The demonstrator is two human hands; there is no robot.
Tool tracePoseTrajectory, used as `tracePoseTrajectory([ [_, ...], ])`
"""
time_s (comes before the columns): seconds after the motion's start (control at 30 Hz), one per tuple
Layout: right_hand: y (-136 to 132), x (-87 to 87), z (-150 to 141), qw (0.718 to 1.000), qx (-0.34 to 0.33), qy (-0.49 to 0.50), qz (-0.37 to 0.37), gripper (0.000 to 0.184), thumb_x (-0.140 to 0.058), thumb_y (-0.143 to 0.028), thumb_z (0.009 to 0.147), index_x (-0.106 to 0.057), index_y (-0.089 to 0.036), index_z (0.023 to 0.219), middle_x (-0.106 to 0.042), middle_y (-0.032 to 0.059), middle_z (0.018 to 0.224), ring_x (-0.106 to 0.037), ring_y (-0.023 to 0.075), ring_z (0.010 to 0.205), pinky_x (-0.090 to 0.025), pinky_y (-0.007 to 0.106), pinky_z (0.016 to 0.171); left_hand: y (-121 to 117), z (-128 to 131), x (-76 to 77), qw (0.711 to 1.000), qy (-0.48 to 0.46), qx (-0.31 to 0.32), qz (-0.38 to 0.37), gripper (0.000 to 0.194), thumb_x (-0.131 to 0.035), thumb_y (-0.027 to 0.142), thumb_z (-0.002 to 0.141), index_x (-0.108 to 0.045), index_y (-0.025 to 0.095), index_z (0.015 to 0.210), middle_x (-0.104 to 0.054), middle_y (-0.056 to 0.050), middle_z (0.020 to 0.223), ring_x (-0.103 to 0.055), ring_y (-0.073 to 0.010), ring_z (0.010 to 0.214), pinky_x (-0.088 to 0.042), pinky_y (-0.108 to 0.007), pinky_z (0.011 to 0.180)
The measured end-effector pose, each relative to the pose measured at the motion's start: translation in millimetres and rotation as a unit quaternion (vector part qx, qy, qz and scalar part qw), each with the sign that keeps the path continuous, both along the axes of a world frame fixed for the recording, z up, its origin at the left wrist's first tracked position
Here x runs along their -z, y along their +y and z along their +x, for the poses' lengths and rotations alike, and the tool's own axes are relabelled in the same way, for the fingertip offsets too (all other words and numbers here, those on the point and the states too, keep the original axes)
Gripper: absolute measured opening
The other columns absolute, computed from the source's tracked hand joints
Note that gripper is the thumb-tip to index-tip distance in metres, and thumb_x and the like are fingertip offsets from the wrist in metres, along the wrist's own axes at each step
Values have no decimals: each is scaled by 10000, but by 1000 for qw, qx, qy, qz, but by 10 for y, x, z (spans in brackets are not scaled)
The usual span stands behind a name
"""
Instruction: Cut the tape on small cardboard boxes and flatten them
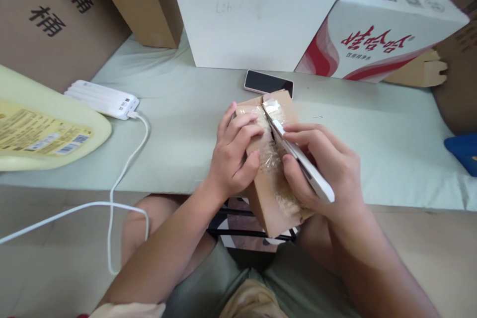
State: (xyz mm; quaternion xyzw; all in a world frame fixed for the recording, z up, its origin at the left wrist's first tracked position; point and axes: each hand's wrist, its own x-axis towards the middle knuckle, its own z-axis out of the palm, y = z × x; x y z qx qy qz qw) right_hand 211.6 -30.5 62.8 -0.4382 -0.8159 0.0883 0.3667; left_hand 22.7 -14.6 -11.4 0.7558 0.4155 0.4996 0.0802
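A small cardboard box [263, 198] with clear tape along its top lies tilted at the front edge of the cloth-covered surface. My left hand [236, 151] grips the box's left side, fingers curled over the taped top. In my right hand [324, 164] is a white utility knife [307, 169], held with fingers and thumb along its handle. The knife's front end meets the slit in the tape between the box flaps; the blade tip is hard to make out. Just behind the box lies a phone [266, 82], its screen dark.
A white power bank [102, 99] with a white cable [128, 159] lies at the left, behind a pale yellow jug [48, 119]. Large white boxes [257, 20] and brown cartons [48, 15] line the back. A blue object [462, 151] sits at the right edge.
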Motion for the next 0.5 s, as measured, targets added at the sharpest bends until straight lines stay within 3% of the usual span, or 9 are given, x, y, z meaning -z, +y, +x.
tracePoseTrajectory([
  [0.37, -8, -36, 21, 998, -32, 58, 8, 118, -600, -151, 840, -632, -243, 906, -764, 50, 929, -733, 192, 785, -598, 320, 666, -11, 11, 0, 1000, -12, -1, 1, 245, -419, 322, 977, -561, 268, 1169, -673, -71, 1273, -642, -283, 1278, -289, -604, 1327],
  [0.5, -12, -11, 74, 989, -52, 136, 13, 110, -599, -131, 835, -634, -235, 838, -759, 28, 876, -718, 168, 714, -580, 300, 625, -5, 4, -6, 1000, -11, -2, 3, 251, -412, 324, 980, -566, 263, 1168, -670, -74, 1272, -642, -279, 1276, -298, -610, 1324],
])
